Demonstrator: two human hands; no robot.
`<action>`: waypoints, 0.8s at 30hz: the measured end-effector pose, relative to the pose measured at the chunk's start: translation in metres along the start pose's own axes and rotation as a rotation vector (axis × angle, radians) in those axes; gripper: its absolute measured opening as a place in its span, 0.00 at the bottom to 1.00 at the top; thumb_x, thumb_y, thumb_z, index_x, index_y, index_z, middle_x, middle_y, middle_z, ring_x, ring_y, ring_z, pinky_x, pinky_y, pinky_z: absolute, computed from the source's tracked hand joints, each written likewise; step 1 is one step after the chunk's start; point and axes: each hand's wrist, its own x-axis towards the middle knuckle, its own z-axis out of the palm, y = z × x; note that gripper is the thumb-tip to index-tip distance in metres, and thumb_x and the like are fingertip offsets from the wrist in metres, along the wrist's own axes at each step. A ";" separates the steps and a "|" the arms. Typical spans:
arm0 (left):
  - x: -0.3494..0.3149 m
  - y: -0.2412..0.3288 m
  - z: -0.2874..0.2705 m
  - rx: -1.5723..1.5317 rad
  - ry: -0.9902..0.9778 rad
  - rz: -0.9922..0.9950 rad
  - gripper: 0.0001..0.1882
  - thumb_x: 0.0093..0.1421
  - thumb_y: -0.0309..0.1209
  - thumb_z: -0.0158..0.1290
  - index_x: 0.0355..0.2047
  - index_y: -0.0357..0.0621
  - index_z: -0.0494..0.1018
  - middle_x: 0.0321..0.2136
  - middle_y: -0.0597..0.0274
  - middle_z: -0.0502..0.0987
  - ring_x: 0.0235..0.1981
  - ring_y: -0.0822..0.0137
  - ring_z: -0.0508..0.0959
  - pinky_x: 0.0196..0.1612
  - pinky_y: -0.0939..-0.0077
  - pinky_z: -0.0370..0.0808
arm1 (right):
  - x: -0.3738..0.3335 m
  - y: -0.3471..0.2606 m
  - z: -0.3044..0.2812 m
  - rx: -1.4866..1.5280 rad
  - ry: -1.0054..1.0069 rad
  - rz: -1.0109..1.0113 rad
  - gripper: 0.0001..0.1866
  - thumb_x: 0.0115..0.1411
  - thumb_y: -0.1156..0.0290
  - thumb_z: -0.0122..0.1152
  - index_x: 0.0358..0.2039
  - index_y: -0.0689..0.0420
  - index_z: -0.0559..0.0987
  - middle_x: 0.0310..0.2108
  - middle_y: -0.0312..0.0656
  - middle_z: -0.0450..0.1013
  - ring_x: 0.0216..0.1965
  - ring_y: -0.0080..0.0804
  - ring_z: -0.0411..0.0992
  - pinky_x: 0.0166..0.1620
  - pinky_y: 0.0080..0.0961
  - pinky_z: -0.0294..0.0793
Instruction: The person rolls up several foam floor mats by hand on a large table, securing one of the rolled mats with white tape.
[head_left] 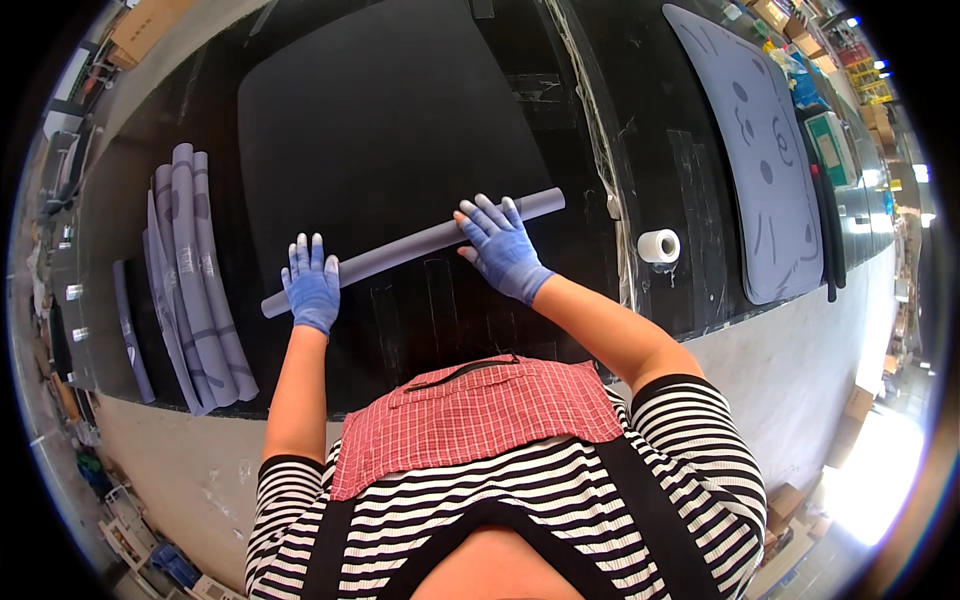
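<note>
Left hand [314,294] and right hand [508,258] lay flat on a long grey rolled mat [400,249], slanting from the tabletop's [410,325] near edge.

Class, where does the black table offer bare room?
Between the rolled tube and the red checked cloth, and between the white roll and the flat patterned mat, flat strips aside. The left end is crowded with grey rolls.
</note>
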 end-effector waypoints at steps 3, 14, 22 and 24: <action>0.034 -0.001 -0.007 0.005 0.067 -0.063 0.31 0.73 0.51 0.37 0.72 0.54 0.56 0.74 0.58 0.51 0.75 0.55 0.49 0.72 0.44 0.50 | 0.043 0.003 -0.002 -0.056 -0.053 0.057 0.34 0.72 0.43 0.40 0.70 0.50 0.64 0.72 0.37 0.57 0.76 0.41 0.46 0.74 0.53 0.35; 0.099 0.044 -0.018 -0.014 0.167 0.038 0.37 0.67 0.60 0.41 0.69 0.51 0.60 0.72 0.55 0.55 0.72 0.53 0.55 0.71 0.46 0.51 | 0.140 0.037 0.008 -0.072 0.155 0.031 0.26 0.67 0.60 0.57 0.62 0.56 0.72 0.66 0.44 0.66 0.70 0.46 0.59 0.72 0.48 0.48; 0.193 0.020 -0.045 -0.307 0.306 0.119 0.23 0.68 0.50 0.48 0.48 0.47 0.80 0.43 0.53 0.81 0.48 0.52 0.79 0.56 0.58 0.74 | 0.173 0.029 -0.012 -0.015 -0.054 -0.130 0.36 0.59 0.47 0.66 0.65 0.45 0.69 0.67 0.37 0.63 0.70 0.40 0.56 0.72 0.49 0.45; 0.175 0.038 -0.058 -0.241 0.264 0.358 0.26 0.63 0.56 0.53 0.48 0.48 0.80 0.42 0.55 0.80 0.47 0.52 0.79 0.53 0.56 0.74 | 0.192 0.040 -0.019 -0.059 -0.132 -0.080 0.31 0.60 0.48 0.65 0.63 0.42 0.72 0.60 0.37 0.69 0.64 0.38 0.64 0.67 0.44 0.57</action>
